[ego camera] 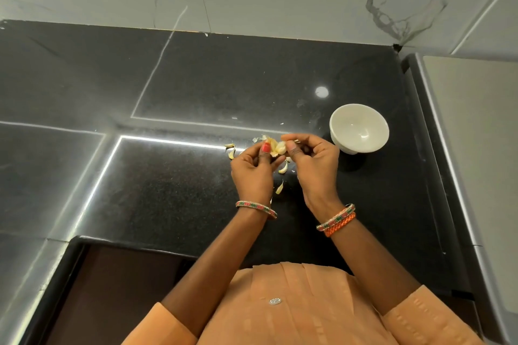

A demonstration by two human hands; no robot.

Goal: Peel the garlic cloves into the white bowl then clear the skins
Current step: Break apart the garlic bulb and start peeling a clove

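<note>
Head view, looking down on a polished black stone counter (196,87). Left hand (253,171) and right hand (314,165) both curled, pinching between them a pale cream garlic piece with papery skin (277,147), held just above the counter towards its middle and working the skin loose. Peeling judged under way, not finished. Small round white ceramic bowl (359,127) standing upright near the counter's right edge, just beside the right hand; appearing to be holding nothing yet, though glare making this uncertain. Several pale loose garlic pieces (283,167) lying on the counter under and around the hands, more (230,149) to the left; whether bare skins or unpeeled cloves, not determinable. Remaining, by judgement: most peeling, all transfers to the bowl, clearing of skins.
</note>
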